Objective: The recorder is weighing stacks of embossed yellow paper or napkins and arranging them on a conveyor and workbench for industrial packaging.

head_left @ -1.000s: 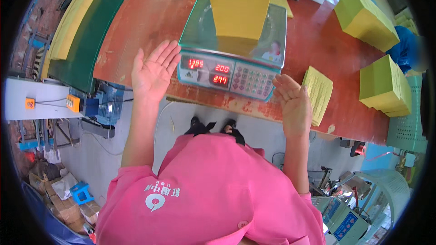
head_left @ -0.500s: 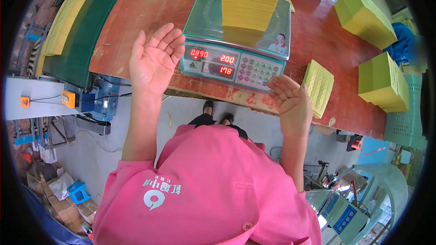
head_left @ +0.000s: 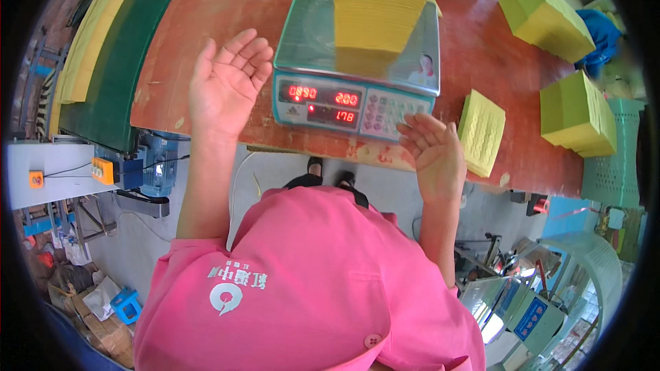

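Note:
A digital scale with a teal body, a metal pan and a lit red display stands on the red-brown table. A tall stack of yellow paper rests upright on its pan; the top runs out of the picture. My left hand is raised at the scale's left corner, palm up, fingers spread, holding nothing. At the lower right corner of the scale, beside the keypad, my right hand is also palm up with fingers apart. Just right of it lies a small yellow paper stack with cut patterns on top.
Yellow paper stacks stand along the table's right side, near a green perforated basket. A green surface at left bears long yellow stacks. The worn red table ends just before my body. A blue stool stands lower left.
Both hands have shifted very slightly left in the picture and remain empty. The view has moved a little. The paper stack stays on the scale.

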Motion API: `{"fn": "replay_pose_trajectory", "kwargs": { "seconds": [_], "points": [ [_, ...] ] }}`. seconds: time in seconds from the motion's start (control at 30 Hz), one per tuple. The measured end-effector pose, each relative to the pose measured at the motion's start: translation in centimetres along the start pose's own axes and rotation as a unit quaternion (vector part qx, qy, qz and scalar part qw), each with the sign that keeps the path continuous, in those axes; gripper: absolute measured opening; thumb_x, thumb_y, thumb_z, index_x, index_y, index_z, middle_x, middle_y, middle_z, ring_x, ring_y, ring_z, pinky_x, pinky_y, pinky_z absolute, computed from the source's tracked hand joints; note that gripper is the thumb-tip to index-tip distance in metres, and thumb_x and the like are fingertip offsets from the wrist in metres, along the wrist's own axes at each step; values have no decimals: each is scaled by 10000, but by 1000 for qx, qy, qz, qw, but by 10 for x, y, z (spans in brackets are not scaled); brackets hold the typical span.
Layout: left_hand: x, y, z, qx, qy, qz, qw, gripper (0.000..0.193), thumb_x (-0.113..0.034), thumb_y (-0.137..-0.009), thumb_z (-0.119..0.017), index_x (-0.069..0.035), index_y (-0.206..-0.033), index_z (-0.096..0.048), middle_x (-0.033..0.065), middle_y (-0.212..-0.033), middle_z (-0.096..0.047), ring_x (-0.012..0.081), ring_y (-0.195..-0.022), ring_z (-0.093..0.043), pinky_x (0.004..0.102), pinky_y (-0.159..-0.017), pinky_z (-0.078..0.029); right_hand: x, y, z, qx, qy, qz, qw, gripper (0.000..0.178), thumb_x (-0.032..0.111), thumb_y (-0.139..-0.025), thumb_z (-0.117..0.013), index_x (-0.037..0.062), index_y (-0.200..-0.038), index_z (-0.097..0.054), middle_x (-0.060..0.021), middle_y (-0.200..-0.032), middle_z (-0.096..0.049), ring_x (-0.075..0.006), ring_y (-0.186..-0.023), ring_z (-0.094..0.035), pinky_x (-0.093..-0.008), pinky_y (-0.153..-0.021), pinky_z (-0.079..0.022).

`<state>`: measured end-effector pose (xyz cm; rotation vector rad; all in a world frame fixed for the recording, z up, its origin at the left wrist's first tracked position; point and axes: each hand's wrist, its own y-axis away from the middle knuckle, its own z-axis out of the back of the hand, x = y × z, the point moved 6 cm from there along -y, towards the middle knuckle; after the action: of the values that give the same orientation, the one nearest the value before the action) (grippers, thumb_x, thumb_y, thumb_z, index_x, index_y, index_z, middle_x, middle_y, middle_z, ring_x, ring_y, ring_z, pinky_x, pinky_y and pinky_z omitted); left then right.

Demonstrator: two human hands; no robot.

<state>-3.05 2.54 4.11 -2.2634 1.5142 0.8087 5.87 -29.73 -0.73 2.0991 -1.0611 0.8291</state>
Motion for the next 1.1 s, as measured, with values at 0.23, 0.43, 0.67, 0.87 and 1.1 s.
{"fn": "replay_pose_trajectory", "kwargs": {
  "seconds": [0.23, 0.43, 0.67, 0.87, 1.1],
  "points": [
    [-10, -65, 41, -67, -98, -10, 993, 449, -349, -996, -489, 39, -1203, -579, 161, -1115, -661, 257, -1033, -637, 374, -901, -515, -33, -24, -27, 39, 13, -37, 998, 563, 401, -1043, -331, -82, -1171, -590, -199, -1163, -643, -310, -1040, -630, -405, -872, -491],
    [-31, -167, 69, -60, -322, -49, 944, 290, -263, -955, -583, -7, -1066, -664, 96, -1022, -696, 206, -943, -666, 319, -810, -533, -75, -49, -136, 192, 99, -100, 971, 611, 436, -1019, -409, -131, -1112, -617, -246, -1173, -641, -314, -1039, -642, -430, -936, -497],
    [-20, -313, 83, 136, -738, -227, 621, 227, -180, -836, -665, -50, -1021, -672, 91, -1107, -667, 265, -995, -632, 359, -827, -507, -111, -110, -204, 240, 94, -103, 961, 539, 403, -1030, -447, -83, -1200, -605, -185, -1212, -634, -267, -1120, -616, -374, -959, -484],
    [2, -359, 98, 212, -767, -240, 556, 244, -188, -726, -746, -59, -902, -639, 104, -1045, -632, 321, -1007, -589, 426, -849, -490, -119, -119, -210, 168, 106, -101, 975, 506, 361, -1031, -451, -89, -1209, -598, -188, -1209, -634, -269, -1114, -616, -377, -962, -485],
    [3, -355, 96, 233, -761, -261, 546, 204, -174, -733, -733, -64, -866, -625, 96, -1005, -630, 310, -987, -596, 433, -829, -489, -127, -124, -211, 134, 100, -117, 979, 479, 331, -1031, -444, -80, -1231, -586, -192, -1218, -630, -276, -1125, -614, -386, -974, -480]
  ]
}}
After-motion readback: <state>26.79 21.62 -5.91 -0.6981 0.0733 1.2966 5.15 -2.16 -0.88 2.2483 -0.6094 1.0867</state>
